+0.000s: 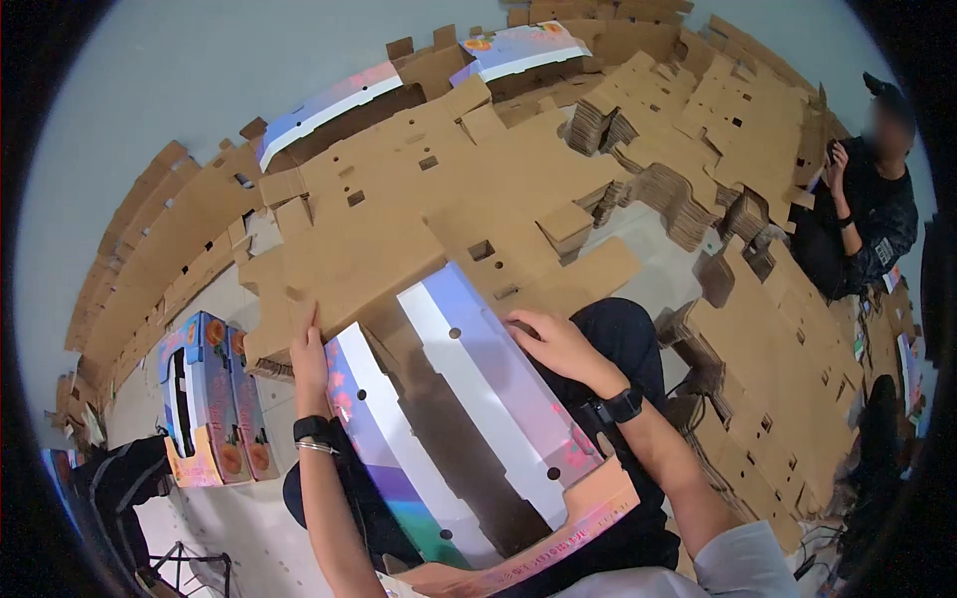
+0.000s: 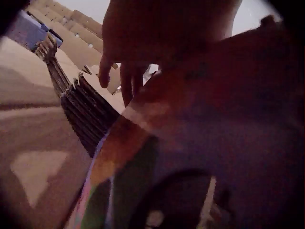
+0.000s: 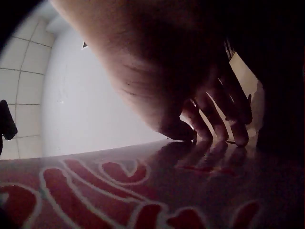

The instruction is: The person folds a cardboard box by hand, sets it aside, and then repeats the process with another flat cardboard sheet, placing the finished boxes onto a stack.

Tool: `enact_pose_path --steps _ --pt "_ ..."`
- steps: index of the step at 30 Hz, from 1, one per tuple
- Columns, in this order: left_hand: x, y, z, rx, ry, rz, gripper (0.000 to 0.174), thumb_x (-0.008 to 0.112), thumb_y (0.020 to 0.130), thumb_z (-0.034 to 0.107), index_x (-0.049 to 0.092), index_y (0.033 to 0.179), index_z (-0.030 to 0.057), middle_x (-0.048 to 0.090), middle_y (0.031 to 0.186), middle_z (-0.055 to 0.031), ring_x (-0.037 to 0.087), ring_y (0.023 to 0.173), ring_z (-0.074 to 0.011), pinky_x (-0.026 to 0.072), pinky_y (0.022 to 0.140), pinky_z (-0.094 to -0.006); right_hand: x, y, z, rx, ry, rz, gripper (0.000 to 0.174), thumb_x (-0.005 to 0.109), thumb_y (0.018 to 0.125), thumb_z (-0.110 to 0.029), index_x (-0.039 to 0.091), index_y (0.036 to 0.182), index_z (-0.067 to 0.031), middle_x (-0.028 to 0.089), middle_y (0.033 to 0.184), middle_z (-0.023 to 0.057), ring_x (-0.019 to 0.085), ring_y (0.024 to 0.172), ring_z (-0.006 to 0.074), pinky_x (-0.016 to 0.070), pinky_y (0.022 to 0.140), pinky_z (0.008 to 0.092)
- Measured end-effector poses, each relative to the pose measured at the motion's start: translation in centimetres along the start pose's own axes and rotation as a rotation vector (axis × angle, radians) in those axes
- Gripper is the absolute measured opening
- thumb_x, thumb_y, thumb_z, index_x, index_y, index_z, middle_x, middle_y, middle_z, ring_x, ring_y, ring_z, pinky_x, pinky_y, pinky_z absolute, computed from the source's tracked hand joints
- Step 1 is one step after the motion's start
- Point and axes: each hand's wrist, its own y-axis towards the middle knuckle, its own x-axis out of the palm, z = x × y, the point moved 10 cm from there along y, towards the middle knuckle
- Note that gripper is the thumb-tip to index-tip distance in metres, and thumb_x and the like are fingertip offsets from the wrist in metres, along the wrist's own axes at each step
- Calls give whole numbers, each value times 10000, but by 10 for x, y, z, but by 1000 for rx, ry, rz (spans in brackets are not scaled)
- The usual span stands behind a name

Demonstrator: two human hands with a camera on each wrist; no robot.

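Observation:
A printed carton [image 1: 508, 399] in purple, pink and white rests across the person's lap, with a long gap between its two top panels. Beside its upper left edge is the left hand [image 1: 309, 364], index finger extended towards brown cardboard; the left wrist view shows this hand [image 2: 167, 38] dark, its fingers pointing down beside the carton [image 2: 124, 148]. The right hand [image 1: 558, 347] lies at the carton's upper right side, fingers spread and slightly bent. In the right wrist view, fingertips of that hand [image 3: 176, 95] touch the glossy printed panel [image 3: 119, 186]. Neither hand grips anything.
Stacked flat brown cardboard [image 1: 399, 209] lies just beyond the carton, and more stacks [image 1: 768, 369] stand at the right. Two printed cartons [image 1: 214, 409] stand on the floor at left. Another person [image 1: 867, 209] sits at far right. A black-clad limb [image 1: 125, 488] shows at lower left.

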Motion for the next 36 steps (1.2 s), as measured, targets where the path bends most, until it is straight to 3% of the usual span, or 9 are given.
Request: enact_pose_path --steps 3,6,8,13,17,22,27,30,36 --pt "-5 -37 42 -193 -301 -73 418 417 913 148 518 1317 110 585 1087 -132 542 1086 -243 394 938 -306 -6 -4 -1 -25 36 59 269 553 895 -232 617 1082 -49 666 882 156 634 718 284 495 693 345" --pt "-39 -77 74 85 -102 36 473 479 865 82 496 1335 125 446 1231 -130 396 1224 -237 322 1005 -299 -19 -20 -11 -18 244 60 260 562 899 -213 617 1084 -40 667 900 121 634 718 225 497 692 326" --pt "-58 -113 105 187 -51 56 485 507 843 68 509 1325 128 407 1297 -136 354 1264 -251 296 1031 -324 -30 -46 -29 15 202 -132 226 562 909 -186 626 1069 -40 647 988 85 621 774 177 496 683 313" --pt "-32 -167 194 487 247 -355 462 584 847 211 536 1303 151 322 1426 -165 255 1349 -359 177 1107 -467 -33 -118 -62 -114 329 -453 214 624 868 -136 648 1070 -70 584 1160 77 573 1017 212 469 827 312" --pt "23 -174 235 623 356 -623 517 625 827 286 514 1329 231 248 1493 -149 137 1393 -394 109 1116 -536 -36 -128 -83 -211 177 -482 293 666 835 -168 636 1116 -89 554 1224 61 511 1135 243 389 965 351" --pt "56 -192 207 773 488 -718 562 598 855 354 409 1384 344 290 1492 -46 286 1361 -308 167 1103 -568 -29 -147 -86 -323 54 -686 702 750 703 -223 460 1334 -118 390 1417 100 391 1256 315 350 1032 404" --pt "56 -194 203 752 488 -667 546 575 873 317 398 1387 355 294 1492 -21 304 1352 -296 179 1103 -559 -28 -172 -116 -440 -20 -764 744 729 752 -392 409 1377 -145 313 1465 116 272 1341 381 309 1053 446" --pt "56 -194 201 755 491 -661 546 577 870 307 400 1385 359 296 1491 -17 310 1349 -289 177 1104 -557 -13 -196 -106 -304 -281 -934 791 651 789 -544 358 1423 -173 168 1532 104 62 1421 353 191 1092 535" --pt "54 -196 202 744 436 -677 580 605 852 224 408 1387 331 295 1496 -31 319 1349 -299 162 1102 -567 -3 -222 -102 -256 -264 -916 868 642 755 -604 302 1448 -208 162 1524 120 39 1405 411 112 1074 631"
